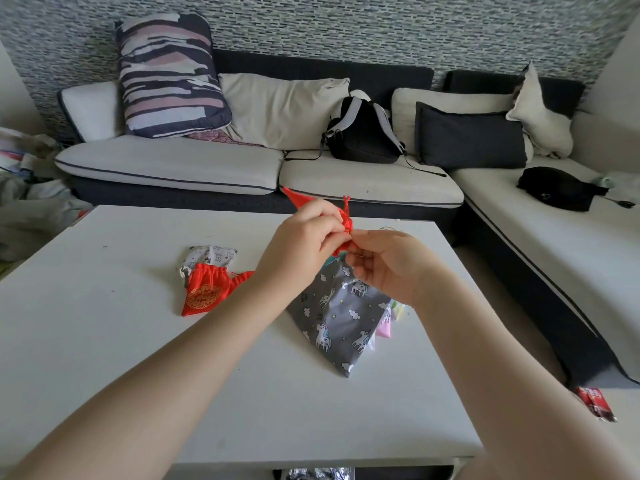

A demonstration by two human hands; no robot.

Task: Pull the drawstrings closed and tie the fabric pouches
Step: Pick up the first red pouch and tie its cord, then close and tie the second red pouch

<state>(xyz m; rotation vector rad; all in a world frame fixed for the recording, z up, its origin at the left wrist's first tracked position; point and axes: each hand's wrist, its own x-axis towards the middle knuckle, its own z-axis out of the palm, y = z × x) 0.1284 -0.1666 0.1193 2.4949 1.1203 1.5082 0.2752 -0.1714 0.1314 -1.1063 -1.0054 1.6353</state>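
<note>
Centre frame, above the white table point(104, 341): left hand point(301, 251) and right hand point(391, 268) both pinch a red pouch point(346, 225) (mostly hidden), held aloft. Another red pouch point(204, 289) lies left; grey pouch point(332, 320) beneath.

You hold a red satin pouch point(346, 225); at nine o'clock lies a red pouch with gold embroidery point(204, 289), at six a grey unicorn-print pouch point(339, 320), all on the white worktop point(104, 341).

Glossy red satin pouch point(204, 289), matt table point(104, 341)
</note>
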